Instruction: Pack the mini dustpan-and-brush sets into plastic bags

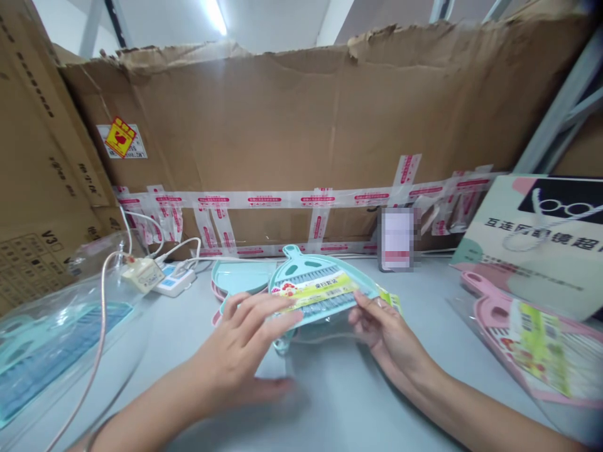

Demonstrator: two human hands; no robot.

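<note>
A light-blue dustpan and brush set (pixel 325 307) with a yellow-green printed label is tilted up over the middle of the table. My right hand (pixel 386 329) pinches its right edge between thumb and fingers. Spread fingers and a thumb held apart show on my left hand (pixel 249 351), which is at the set's left side; whether its fingertips touch the set I cannot tell. Behind and to the left lie more light-blue dustpans (pixel 245 276), with a pink edge showing beneath them. Another yellow-green label peeks out behind my right hand.
Bagged blue dustpan and brush sets (pixel 61 351) lie at the left, crossed by a white cable (pixel 101 333). A plug adapter (pixel 144 274) sits behind. A pink set (pixel 494 314) lies at the right below a printed board (pixel 541 245). A phone (pixel 396 238) leans against the cardboard wall (pixel 282 125).
</note>
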